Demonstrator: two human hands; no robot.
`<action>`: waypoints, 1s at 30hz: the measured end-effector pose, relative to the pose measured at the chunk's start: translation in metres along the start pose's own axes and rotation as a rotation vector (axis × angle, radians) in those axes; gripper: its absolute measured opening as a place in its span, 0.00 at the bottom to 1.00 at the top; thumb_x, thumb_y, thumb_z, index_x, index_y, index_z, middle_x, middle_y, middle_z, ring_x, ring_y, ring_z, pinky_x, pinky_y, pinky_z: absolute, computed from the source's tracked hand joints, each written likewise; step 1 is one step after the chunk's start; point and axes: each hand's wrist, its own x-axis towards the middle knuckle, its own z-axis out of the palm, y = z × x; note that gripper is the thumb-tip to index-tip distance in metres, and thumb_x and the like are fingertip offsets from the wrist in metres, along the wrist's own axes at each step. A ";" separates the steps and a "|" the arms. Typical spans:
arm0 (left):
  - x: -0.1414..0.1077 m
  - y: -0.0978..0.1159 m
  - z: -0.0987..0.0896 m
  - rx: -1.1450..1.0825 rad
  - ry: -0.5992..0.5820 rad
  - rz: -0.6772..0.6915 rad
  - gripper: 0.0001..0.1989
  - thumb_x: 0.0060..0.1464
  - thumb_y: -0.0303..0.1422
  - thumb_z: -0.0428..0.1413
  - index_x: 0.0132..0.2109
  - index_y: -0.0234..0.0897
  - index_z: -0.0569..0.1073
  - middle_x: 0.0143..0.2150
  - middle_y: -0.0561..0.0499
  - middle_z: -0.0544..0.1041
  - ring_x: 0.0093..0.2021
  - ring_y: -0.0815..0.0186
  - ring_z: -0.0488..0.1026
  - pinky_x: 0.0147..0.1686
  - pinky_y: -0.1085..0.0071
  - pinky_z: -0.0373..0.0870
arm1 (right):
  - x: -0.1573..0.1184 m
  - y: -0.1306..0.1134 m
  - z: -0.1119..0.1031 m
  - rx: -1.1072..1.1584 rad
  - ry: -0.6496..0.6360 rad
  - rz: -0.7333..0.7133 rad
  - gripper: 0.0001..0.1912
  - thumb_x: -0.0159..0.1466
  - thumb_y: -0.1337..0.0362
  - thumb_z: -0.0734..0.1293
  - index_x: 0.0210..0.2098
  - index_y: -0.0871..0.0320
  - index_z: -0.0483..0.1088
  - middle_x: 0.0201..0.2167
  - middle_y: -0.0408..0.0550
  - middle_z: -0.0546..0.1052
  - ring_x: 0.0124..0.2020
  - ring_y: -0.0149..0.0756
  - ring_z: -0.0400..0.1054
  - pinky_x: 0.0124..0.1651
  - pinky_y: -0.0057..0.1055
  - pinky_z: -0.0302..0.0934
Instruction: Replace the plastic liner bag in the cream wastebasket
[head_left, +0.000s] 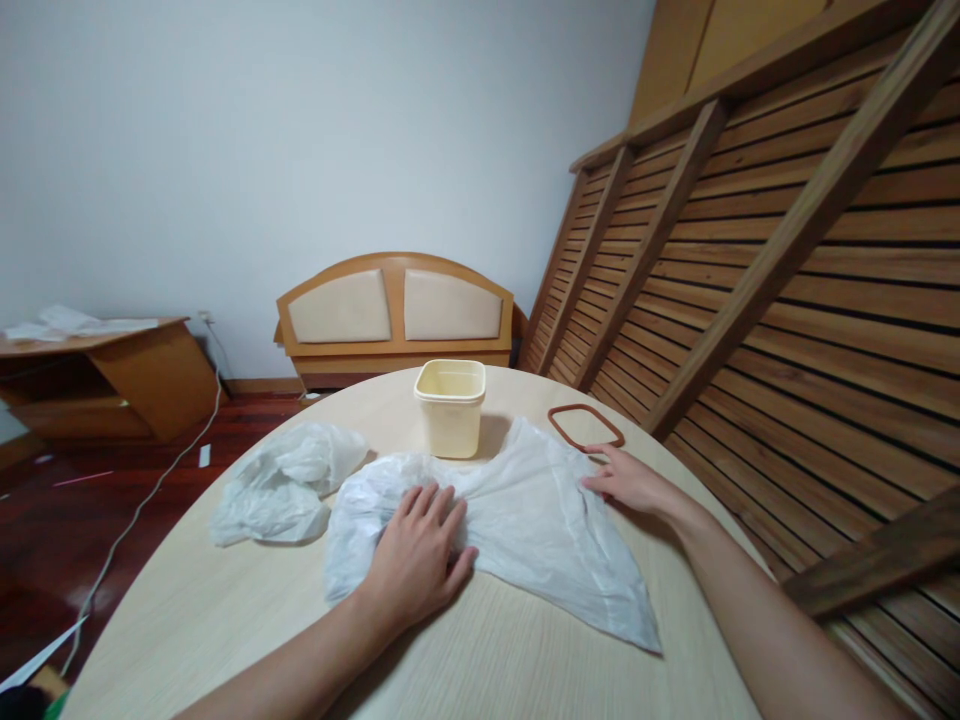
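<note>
A white plastic bag (pixel 547 530) lies spread across the round table (pixel 480 670). My left hand (pixel 424 550) rests on its bunched middle, palm down with the fingers apart. At the bag's right edge is my right hand (pixel 622 480), its index finger stretched toward a brown rounded-square ring (pixel 619 436) and its other fingers bent over the bag's edge. Behind the bag stands a pale yellow square bin (pixel 452 425), upright and open at the top. Another crumpled white bag (pixel 281 490) lies on the left of the table.
A wooden headboard (pixel 394 346) stands behind the table against the wall. Large slatted wooden panels (pixel 750 330) lean on the right. On the left are a low cabinet (pixel 161 375) and a white cable (pixel 154 495) on the floor.
</note>
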 end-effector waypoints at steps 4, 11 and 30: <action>0.000 0.000 0.000 -0.014 -0.002 0.010 0.27 0.64 0.46 0.48 0.63 0.37 0.69 0.65 0.41 0.69 0.66 0.48 0.63 0.66 0.50 0.53 | 0.006 0.005 -0.004 -0.154 0.172 0.028 0.27 0.56 0.59 0.72 0.53 0.62 0.70 0.32 0.52 0.78 0.34 0.45 0.74 0.38 0.37 0.62; 0.000 0.001 -0.004 -0.029 0.020 0.058 0.26 0.64 0.47 0.48 0.61 0.37 0.70 0.65 0.41 0.69 0.65 0.49 0.63 0.66 0.50 0.54 | 0.000 -0.012 0.006 -0.291 0.127 -0.032 0.22 0.64 0.46 0.63 0.24 0.56 0.71 0.25 0.51 0.77 0.30 0.44 0.72 0.32 0.34 0.56; 0.005 -0.041 -0.017 -0.043 -0.059 -0.223 0.48 0.51 0.61 0.56 0.71 0.41 0.57 0.72 0.39 0.57 0.70 0.37 0.53 0.64 0.40 0.56 | 0.017 0.005 0.003 -0.319 0.296 0.065 0.13 0.69 0.65 0.60 0.40 0.61 0.75 0.41 0.59 0.81 0.44 0.47 0.75 0.42 0.33 0.62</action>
